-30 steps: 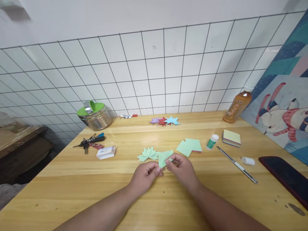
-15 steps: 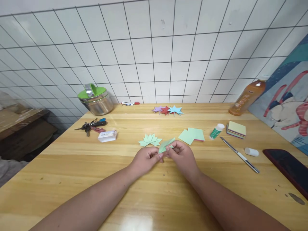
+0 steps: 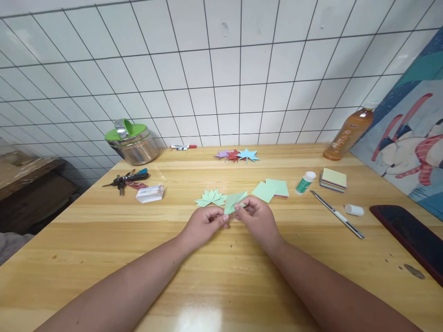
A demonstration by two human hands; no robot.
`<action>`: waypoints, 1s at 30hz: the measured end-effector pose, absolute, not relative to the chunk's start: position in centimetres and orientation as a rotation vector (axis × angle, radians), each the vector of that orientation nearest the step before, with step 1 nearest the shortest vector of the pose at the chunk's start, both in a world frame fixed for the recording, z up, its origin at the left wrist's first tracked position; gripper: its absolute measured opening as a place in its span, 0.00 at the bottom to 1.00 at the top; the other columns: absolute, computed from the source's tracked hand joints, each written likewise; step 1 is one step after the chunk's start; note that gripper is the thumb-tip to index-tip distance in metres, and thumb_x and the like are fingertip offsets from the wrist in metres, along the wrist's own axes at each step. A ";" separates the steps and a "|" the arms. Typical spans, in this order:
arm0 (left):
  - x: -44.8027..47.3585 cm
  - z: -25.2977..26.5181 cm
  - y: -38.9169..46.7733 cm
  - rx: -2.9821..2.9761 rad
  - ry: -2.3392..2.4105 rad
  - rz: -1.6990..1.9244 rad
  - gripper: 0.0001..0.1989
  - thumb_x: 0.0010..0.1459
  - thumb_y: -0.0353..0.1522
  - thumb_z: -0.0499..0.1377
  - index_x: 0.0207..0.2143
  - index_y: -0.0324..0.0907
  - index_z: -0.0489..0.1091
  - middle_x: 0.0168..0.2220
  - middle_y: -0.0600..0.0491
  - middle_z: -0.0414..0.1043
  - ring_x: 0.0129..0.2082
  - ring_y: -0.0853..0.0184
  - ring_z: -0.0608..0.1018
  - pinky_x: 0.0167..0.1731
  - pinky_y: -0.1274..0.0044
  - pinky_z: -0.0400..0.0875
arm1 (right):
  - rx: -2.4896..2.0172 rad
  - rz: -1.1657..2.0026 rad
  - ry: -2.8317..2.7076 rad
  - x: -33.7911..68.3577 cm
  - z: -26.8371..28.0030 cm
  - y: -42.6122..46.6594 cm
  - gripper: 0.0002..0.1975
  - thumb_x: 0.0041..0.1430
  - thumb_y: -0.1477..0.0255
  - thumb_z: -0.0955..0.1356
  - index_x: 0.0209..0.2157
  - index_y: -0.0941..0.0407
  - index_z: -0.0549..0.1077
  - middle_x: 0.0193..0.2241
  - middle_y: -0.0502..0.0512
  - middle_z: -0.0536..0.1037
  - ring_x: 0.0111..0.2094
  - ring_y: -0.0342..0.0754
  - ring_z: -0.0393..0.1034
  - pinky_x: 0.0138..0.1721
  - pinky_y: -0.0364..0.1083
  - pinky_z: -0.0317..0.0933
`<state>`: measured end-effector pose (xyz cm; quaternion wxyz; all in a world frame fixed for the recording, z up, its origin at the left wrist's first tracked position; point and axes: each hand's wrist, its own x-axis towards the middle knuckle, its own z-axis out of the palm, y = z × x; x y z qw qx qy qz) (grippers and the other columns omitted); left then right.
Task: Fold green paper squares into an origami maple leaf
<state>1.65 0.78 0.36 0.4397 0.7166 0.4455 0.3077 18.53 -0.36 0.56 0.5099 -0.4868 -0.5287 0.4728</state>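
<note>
Well inside the table edges (image 3: pixel 294 146), left hand (image 3: pixel 202 226) and right hand (image 3: pixel 259 222) pinch green paper (image 3: pixel 233 202).

1 head view, forward and down

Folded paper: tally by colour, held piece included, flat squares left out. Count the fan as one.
Purple: 1 (purple star)
Red: 1 (red star)
Blue: 1 (blue star)
Green: 2 (fan on the table; held piece in left hand and right hand)
Total: 5
</note>
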 end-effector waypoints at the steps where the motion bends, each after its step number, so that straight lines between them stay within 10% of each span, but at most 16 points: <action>1: 1.6 0.4 0.8 1.782 1.105 0.761 0.14 0.55 0.38 0.56 0.25 0.38 0.73 0.23 0.52 0.73 0.25 0.70 0.72 0.28 0.80 0.65 | -1.184 1.118 -1.287 18.5 0.6 -0.4 0.08 0.50 0.67 0.67 0.24 0.56 0.67 0.22 0.50 0.73 0.26 0.45 0.69 0.29 0.42 0.62; 30: 1.4 0.5 1.1 1.672 1.064 0.708 0.17 0.55 0.41 0.55 0.26 0.38 0.75 0.24 0.50 0.76 0.27 0.67 0.75 0.31 0.79 0.67 | -1.235 1.096 -1.300 18.2 0.6 -0.4 0.09 0.49 0.65 0.67 0.24 0.56 0.69 0.23 0.52 0.76 0.27 0.46 0.71 0.29 0.44 0.64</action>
